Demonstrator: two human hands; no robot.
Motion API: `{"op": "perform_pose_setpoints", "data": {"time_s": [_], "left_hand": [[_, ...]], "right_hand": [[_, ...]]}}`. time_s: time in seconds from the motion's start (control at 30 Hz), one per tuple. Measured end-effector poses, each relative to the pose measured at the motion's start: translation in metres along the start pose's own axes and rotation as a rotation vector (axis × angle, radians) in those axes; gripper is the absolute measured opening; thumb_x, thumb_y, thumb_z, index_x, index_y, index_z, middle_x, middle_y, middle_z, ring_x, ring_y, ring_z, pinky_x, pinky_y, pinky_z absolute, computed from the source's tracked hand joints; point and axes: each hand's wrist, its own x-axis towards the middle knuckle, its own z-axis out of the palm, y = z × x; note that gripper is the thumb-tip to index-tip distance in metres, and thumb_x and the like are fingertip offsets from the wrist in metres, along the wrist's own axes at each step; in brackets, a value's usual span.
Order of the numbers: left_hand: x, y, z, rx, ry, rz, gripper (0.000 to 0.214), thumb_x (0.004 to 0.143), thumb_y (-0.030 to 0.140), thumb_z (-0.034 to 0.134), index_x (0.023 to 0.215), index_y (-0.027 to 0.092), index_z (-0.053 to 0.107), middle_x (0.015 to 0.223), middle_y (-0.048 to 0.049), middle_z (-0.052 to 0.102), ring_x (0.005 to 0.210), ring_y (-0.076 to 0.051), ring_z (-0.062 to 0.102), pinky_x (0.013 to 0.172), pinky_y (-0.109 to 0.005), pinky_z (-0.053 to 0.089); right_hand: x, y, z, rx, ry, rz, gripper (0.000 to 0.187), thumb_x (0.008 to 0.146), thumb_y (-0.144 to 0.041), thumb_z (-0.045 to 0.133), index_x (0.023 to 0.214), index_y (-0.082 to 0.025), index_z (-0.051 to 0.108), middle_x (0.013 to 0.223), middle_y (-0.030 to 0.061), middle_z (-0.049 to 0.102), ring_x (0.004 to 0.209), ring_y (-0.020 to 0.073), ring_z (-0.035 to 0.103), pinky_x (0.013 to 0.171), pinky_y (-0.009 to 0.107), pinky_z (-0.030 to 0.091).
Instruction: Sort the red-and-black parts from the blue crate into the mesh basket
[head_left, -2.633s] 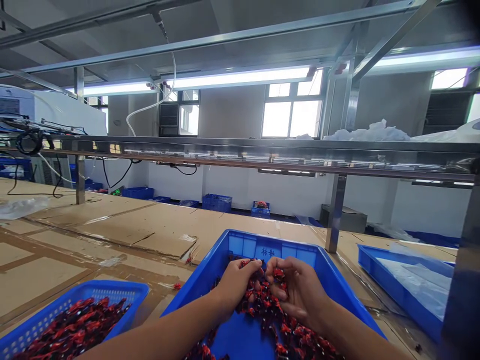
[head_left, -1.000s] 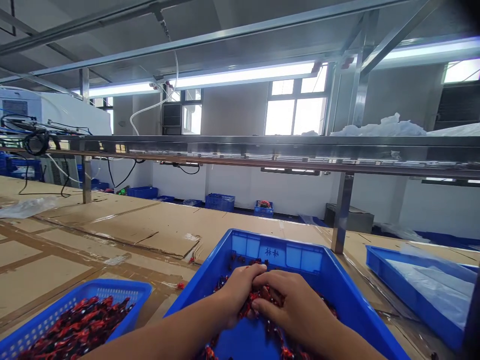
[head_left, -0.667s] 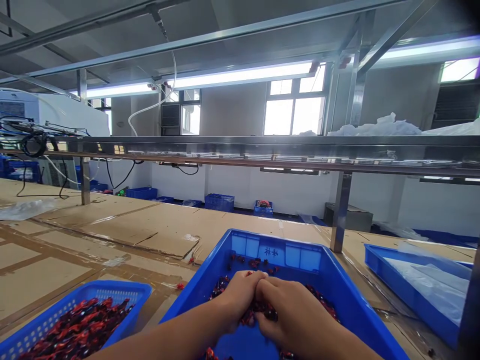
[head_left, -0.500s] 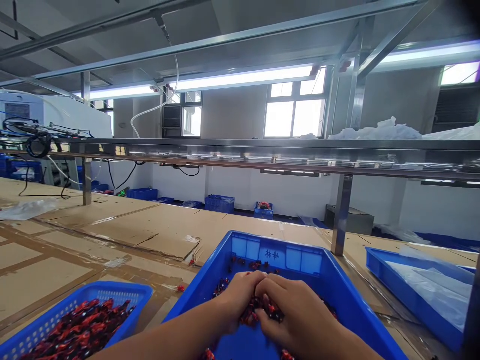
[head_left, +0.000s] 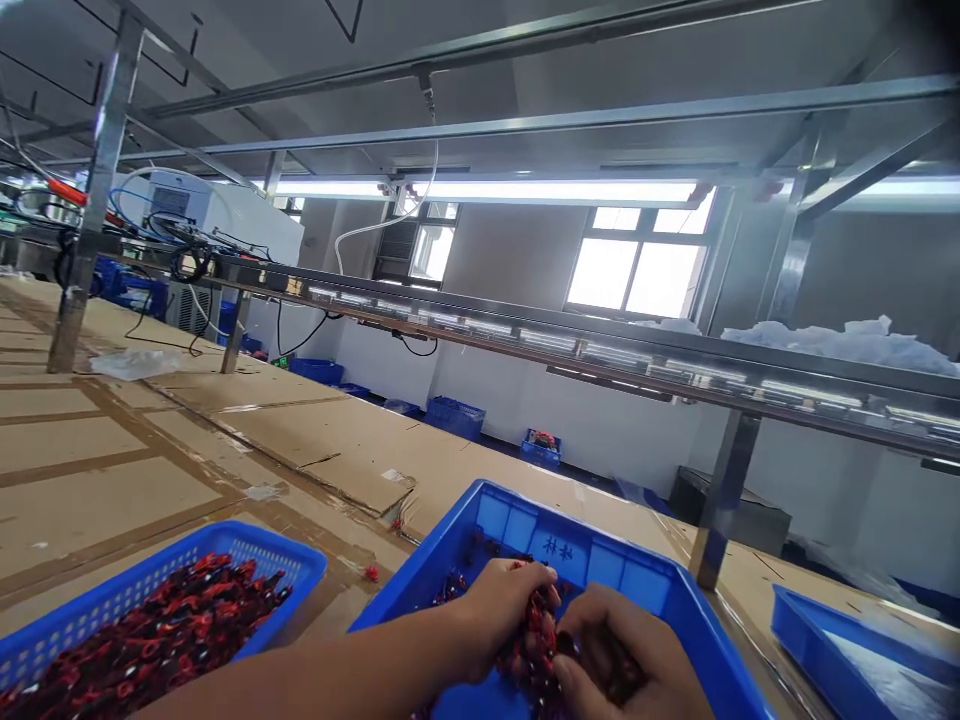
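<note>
My left hand (head_left: 499, 615) is over the deep blue bin (head_left: 495, 500), its fingers curled round a clump of small, shiny red and black pieces (head_left: 534, 640). Just to the right, my right hand (head_left: 637, 650) is cupped, thumb and fingers bent inward, with dark pieces partly visible inside the curl. Between the two hands the clump hangs down towards the bin's floor. More small pieces lie loose along the bin's far left side. What exactly these pieces are cannot be made out.
A perforated blue basket (head_left: 300, 560) at the left is heaped with similar red and black pieces. One red piece (head_left: 371, 573) lies on the cardboard-covered table (head_left: 300, 440). A shallow blue tray (head_left: 817, 630) with white sheeting stands right. A metal shelf post (head_left: 724, 500) rises behind the bin.
My hands have parted from being pressed together, the right moving right and down. More of the red and black clump shows between them. The view has turned left and tilted.
</note>
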Motion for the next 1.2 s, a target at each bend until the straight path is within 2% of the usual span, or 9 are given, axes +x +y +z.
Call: {"op": "perform_pose_setpoints", "data": {"time_s": [0.33, 0.43, 0.5, 0.57, 0.67, 0.73, 0.87, 1.03, 1.2], "left_hand": [[-0.004, 0.004, 0.002, 0.023, 0.007, 0.070, 0.026, 0.078, 0.043, 0.057, 0.073, 0.017, 0.059, 0.050, 0.0005, 0.052, 0.036, -0.012, 0.044, 0.031, -0.020, 0.030], [-0.008, 0.006, 0.002, 0.026, 0.023, 0.095, 0.026, 0.077, 0.043, 0.059, 0.073, 0.017, 0.060, 0.052, -0.0001, 0.054, 0.035, -0.010, 0.042, 0.030, -0.019, 0.029], [-0.011, 0.007, 0.003, 0.023, 0.031, 0.099, 0.027, 0.076, 0.044, 0.059, 0.074, 0.017, 0.061, 0.054, -0.0007, 0.056, 0.034, -0.009, 0.040, 0.029, -0.019, 0.028], [-0.013, 0.008, 0.004, 0.013, 0.049, 0.107, 0.028, 0.076, 0.044, 0.058, 0.076, 0.017, 0.060, 0.055, -0.0005, 0.057, 0.034, -0.009, 0.040, 0.028, -0.018, 0.027], [-0.012, 0.008, 0.005, -0.016, 0.112, 0.136, 0.028, 0.077, 0.045, 0.056, 0.078, 0.017, 0.058, 0.053, 0.0009, 0.055, 0.034, -0.009, 0.039, 0.029, -0.018, 0.027], [-0.010, 0.010, 0.005, -0.044, 0.173, 0.172, 0.029, 0.079, 0.047, 0.054, 0.081, 0.018, 0.056, 0.054, 0.0023, 0.054, 0.034, -0.008, 0.037, 0.030, -0.018, 0.027], [-0.009, 0.016, 0.003, -0.079, 0.272, 0.297, 0.032, 0.080, 0.051, 0.051, 0.084, 0.019, 0.054, 0.056, 0.0045, 0.053, 0.033, -0.007, 0.032, 0.030, -0.019, 0.026], [-0.013, 0.024, 0.003, -0.046, 0.337, 0.430, 0.029, 0.082, 0.048, 0.051, 0.082, 0.020, 0.055, 0.051, 0.0058, 0.052, 0.032, -0.007, 0.032, 0.033, -0.019, 0.026], [-0.019, 0.025, 0.010, 0.021, 0.328, 0.496, 0.027, 0.080, 0.043, 0.056, 0.073, 0.017, 0.058, 0.047, 0.0052, 0.050, 0.035, -0.005, 0.035, 0.038, -0.018, 0.027]], "right_hand": [[0.001, -0.004, -0.003, -0.006, 0.006, -0.038, 0.017, 0.073, -0.019, 0.066, 0.090, -0.022, 0.066, 0.060, -0.0036, 0.057, 0.050, 0.0118, 0.050, 0.051, 0.022, 0.041], [0.001, 0.004, 0.001, 0.327, 0.018, 0.220, 0.011, 0.077, -0.032, 0.064, 0.078, -0.021, 0.062, 0.055, -0.0043, 0.049, 0.046, 0.0105, 0.041, 0.044, 0.021, 0.035], [0.004, 0.011, 0.004, 0.763, 0.000, 0.489, 0.027, 0.081, -0.045, 0.054, 0.070, -0.021, 0.053, 0.051, -0.0057, 0.042, 0.039, 0.0086, 0.030, 0.035, 0.020, 0.024], [0.007, 0.017, 0.009, 1.158, -0.040, 0.725, 0.032, 0.082, -0.051, 0.047, 0.070, -0.021, 0.050, 0.055, -0.0045, 0.044, 0.038, 0.0078, 0.028, 0.030, 0.019, 0.014], [0.008, 0.020, 0.021, 1.297, -0.144, 0.943, 0.031, 0.079, -0.048, 0.055, 0.074, -0.018, 0.055, 0.066, -0.0017, 0.052, 0.040, 0.0061, 0.036, 0.030, 0.017, 0.008], [0.007, 0.019, 0.034, 1.193, -0.201, 0.955, 0.034, 0.077, -0.049, 0.062, 0.071, -0.016, 0.056, 0.060, -0.0042, 0.050, 0.036, 0.0035, 0.033, 0.030, 0.017, 0.008], [0.002, 0.017, 0.056, 1.046, -0.188, 0.807, 0.043, 0.073, -0.056, 0.069, 0.068, -0.016, 0.054, 0.047, -0.0097, 0.042, 0.032, 0.0021, 0.027, 0.032, 0.018, 0.016], [0.003, 0.011, 0.056, 0.895, -0.233, 0.732, 0.039, 0.079, -0.053, 0.066, 0.075, -0.015, 0.059, 0.046, -0.0096, 0.041, 0.034, 0.0038, 0.030, 0.034, 0.019, 0.018], [0.006, 0.004, 0.057, 0.952, -0.223, 0.731, 0.036, 0.074, -0.050, 0.071, 0.079, -0.016, 0.061, 0.047, -0.0103, 0.038, 0.035, 0.0046, 0.030, 0.035, 0.020, 0.020]]}}
